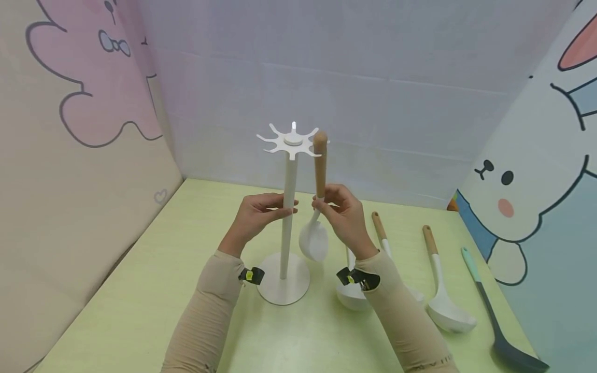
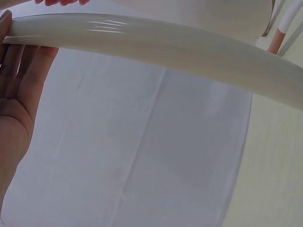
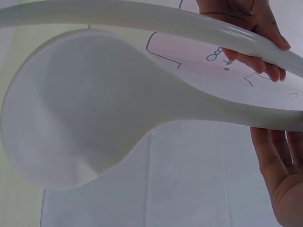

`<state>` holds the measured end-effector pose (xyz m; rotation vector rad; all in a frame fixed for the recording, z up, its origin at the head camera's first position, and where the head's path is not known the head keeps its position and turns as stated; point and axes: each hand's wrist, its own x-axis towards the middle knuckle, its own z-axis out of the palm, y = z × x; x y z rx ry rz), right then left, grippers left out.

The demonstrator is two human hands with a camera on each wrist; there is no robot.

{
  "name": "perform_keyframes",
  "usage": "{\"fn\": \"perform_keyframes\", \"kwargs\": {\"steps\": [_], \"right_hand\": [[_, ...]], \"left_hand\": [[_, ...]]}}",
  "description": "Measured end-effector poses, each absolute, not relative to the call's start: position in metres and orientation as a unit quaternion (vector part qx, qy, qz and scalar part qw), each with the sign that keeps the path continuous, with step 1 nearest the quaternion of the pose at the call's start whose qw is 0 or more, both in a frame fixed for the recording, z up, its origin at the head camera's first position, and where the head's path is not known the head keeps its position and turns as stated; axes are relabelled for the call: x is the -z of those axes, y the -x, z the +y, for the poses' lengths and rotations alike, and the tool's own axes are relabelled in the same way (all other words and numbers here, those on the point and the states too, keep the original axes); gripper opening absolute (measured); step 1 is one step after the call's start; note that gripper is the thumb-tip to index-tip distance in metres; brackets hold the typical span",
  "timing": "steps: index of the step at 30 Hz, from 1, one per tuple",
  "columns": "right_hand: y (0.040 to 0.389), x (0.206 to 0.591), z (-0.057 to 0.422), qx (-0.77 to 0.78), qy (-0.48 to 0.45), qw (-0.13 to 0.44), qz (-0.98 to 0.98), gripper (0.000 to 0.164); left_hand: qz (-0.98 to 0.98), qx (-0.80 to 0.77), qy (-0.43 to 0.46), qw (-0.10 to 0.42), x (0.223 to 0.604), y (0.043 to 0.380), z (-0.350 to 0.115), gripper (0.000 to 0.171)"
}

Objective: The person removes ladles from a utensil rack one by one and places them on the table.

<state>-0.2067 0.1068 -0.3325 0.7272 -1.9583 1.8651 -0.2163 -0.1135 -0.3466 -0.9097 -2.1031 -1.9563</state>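
A white utensil stand (image 1: 288,233) stands upright on the table, with a round base and a ring of curved hooks on top. My left hand (image 1: 258,215) holds its pole about midway up, thumb and fingers on opposite sides. To the right of the pole, my right hand (image 1: 346,212) pinches a white serving spoon (image 1: 313,241) by the neck, just below its wooden handle (image 1: 320,168). The spoon hangs head down, its handle end up beside the hooks (image 1: 294,146). In the right wrist view the spoon's broad rounded head (image 3: 85,113) shows close up.
Right of the stand lie a white ladle (image 1: 353,299) partly behind my right wrist, a wooden-handled utensil (image 1: 379,226) partly covered by my forearm, another white ladle (image 1: 450,315) and a dark grey utensil (image 1: 503,344) with a mint handle. Printed walls border the table (image 1: 177,280).
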Motion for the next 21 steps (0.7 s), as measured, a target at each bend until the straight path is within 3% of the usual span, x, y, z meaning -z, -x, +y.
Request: {"fn": "perform_keyframes", "kwargs": {"steps": [21], "right_hand": [[0.2047, 0.3273, 0.1079, -0.652, -0.259, 0.172, -0.692, 0.024]], "left_hand": [[-0.702, 0.642, 0.301, 0.061, 0.3454, 0.2152, -0.1139, 0.032]]}}
